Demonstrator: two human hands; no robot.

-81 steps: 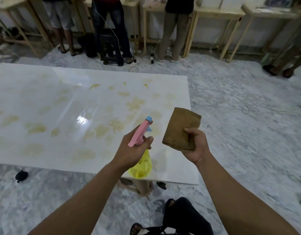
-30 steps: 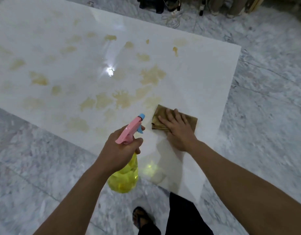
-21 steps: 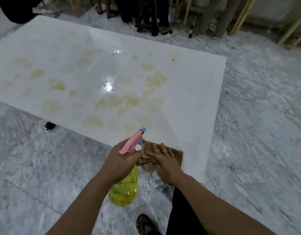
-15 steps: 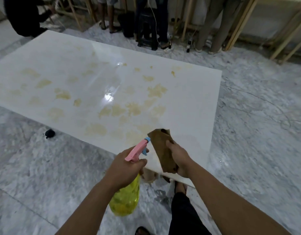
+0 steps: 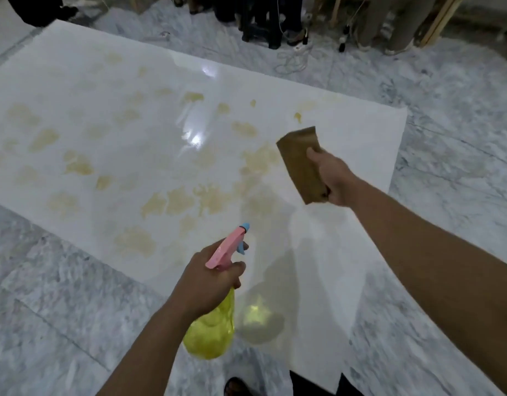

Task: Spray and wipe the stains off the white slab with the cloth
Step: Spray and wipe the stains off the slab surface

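Note:
The white slab [image 5: 346, 155] lies low over the marble floor and fills the middle of the head view. Several yellow-brown stains [image 5: 186, 201] are scattered over it. My left hand [image 5: 209, 281] grips a spray bottle [image 5: 215, 330] with a yellow body and pink trigger head, its blue nozzle pointing toward the stains above the slab's near edge. My right hand [image 5: 332, 178] holds a folded brown cloth [image 5: 301, 164] raised above the right part of the slab, apart from the surface.
Grey marble floor [image 5: 452, 115] surrounds the slab. Beyond the far edge are people's legs [image 5: 389, 24], a dark stool [image 5: 261, 21], loose cables [image 5: 292, 58] and wooden table legs [image 5: 435, 21]. My own foot [image 5: 238, 387] shows at the bottom edge.
The cloth was pressed on the slab near its near edge a second ago; my right hand has since lifted it and carried it up and to the right. The spray bottle stays gripped in my left hand.

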